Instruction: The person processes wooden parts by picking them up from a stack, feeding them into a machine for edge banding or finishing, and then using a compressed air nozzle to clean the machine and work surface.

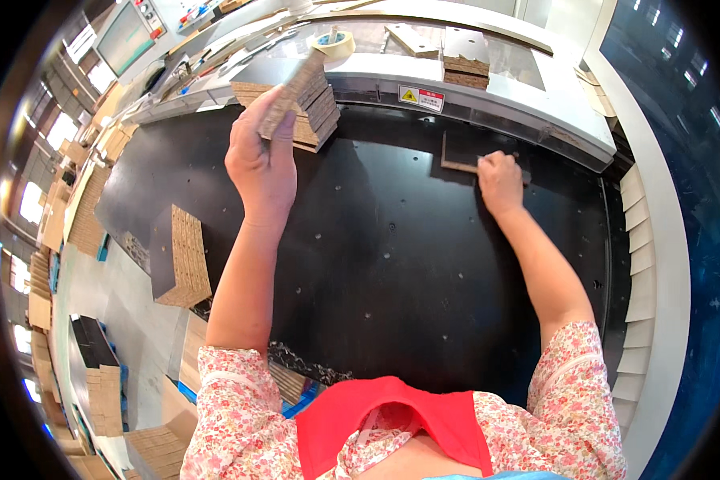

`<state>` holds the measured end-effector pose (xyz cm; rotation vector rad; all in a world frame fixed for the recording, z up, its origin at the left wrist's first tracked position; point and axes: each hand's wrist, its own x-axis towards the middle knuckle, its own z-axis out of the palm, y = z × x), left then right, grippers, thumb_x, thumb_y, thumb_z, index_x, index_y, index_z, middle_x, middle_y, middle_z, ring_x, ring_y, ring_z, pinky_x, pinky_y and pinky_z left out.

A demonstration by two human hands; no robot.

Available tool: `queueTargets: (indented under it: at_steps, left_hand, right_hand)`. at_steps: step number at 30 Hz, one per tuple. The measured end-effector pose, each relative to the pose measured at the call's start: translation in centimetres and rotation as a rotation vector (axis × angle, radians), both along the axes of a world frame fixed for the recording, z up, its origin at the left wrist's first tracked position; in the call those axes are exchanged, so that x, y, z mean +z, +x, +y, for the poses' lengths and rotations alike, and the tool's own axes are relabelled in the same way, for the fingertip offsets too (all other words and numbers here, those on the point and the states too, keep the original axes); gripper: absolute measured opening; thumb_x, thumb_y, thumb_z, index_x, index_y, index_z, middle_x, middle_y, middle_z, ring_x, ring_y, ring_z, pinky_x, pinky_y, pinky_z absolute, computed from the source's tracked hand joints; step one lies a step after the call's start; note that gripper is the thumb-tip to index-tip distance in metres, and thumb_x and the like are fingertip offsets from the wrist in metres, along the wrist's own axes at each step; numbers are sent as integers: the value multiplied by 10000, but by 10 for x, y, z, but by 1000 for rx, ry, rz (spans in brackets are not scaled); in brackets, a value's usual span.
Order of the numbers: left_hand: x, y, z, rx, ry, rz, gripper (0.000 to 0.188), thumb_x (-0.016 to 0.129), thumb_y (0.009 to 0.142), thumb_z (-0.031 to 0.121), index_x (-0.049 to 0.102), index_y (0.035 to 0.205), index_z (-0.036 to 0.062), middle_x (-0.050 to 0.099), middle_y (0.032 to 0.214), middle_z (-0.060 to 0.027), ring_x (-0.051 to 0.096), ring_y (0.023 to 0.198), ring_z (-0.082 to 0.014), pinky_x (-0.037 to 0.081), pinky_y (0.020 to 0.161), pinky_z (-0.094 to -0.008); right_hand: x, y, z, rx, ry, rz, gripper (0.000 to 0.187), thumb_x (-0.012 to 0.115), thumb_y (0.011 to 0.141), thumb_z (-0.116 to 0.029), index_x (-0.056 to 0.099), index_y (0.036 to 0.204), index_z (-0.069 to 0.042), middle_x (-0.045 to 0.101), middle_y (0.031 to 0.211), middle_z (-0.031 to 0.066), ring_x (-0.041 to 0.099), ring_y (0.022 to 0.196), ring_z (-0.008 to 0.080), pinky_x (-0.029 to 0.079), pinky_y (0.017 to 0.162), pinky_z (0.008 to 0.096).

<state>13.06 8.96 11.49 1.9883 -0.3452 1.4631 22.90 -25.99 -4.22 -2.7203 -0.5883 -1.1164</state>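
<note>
Left hand point(261, 164) closed around a few flat brown corrugated cardboard pieces point(292, 88), lifted above the brown stack point(316, 116) by the machine edge. Right hand point(500, 182) fingers curled on one flat brown cardboard sheet point(458, 154) lying on the black machine table point(376, 256). I judge feeding partway: stack remains. Can't see the sheet's far edge, or count the pieces held.

cardboard stack point(316, 112) left on table point(392, 264), cardboard sheet point(460, 156) right
</note>
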Motion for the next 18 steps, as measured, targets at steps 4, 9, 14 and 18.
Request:
queueTargets:
  at_steps: [4, 9, 14, 18]
  left_hand:
    - [-7, -21, -17, -503, -760, 219, 228, 621, 989, 222, 633, 1159, 71, 688, 1089, -65, 643, 976, -151, 514, 897, -334]
    - [-39, -39, -31, -774, -1219, 477, 218, 658, 959, 287, 595, 1086, 122, 673, 1029, -29, 630, 925, -166, 522, 879, -364]
    - [-74, -54, -49, -899, -1391, 650, 289, 685, 933, 324, 586, 1119, 126, 643, 1084, -36, 599, 1011, -188, 485, 950, -385]
    - [-92, -64, -66, -963, -1465, 737, 321, 677, 934, 352, 584, 1136, 121, 630, 1107, -45, 587, 1042, -201, 459, 991, -393]
  right_hand:
    - [12, -93, 26, 187, -43, 23, 76, 649, 774, -131, 587, 731, -117, 563, 861, 35, 557, 826, 254, 459, 746, 386]
    - [25, -194, 54, 397, 9, 77, 92, 664, 741, -110, 662, 832, -96, 565, 876, 14, 551, 845, 214, 458, 780, 351]
    - [28, -235, 59, 397, 44, 109, 123, 673, 729, -103, 665, 848, -75, 594, 915, 20, 566, 877, 207, 463, 803, 347]
    - [35, -247, 51, 374, 125, 140, 188, 737, 715, -83, 660, 886, -60, 639, 1041, 28, 598, 983, 212, 471, 857, 362]
